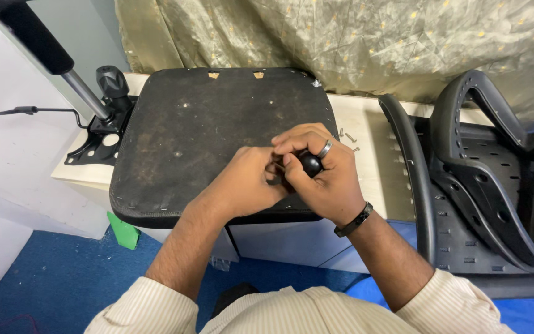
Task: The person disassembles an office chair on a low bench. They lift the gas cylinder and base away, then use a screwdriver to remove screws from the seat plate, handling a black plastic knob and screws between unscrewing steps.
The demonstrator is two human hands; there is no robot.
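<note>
While a pale surface (375,133) carries it, a large black upturned chair seat (205,130) fills the middle, with a black plastic chair back (483,185) leaning at the right and a metal chair mechanism (103,124) at the left. Above the seat's near edge, the right hand (326,176) pinches a small round black knob (309,163), the left hand (248,182) closed against it. Loose screws (348,137) lie just beyond.

Glossy black plastic knob (309,162), matt rough fabric-covered seat base (205,130), crinkled shiny curtain (353,43).
</note>
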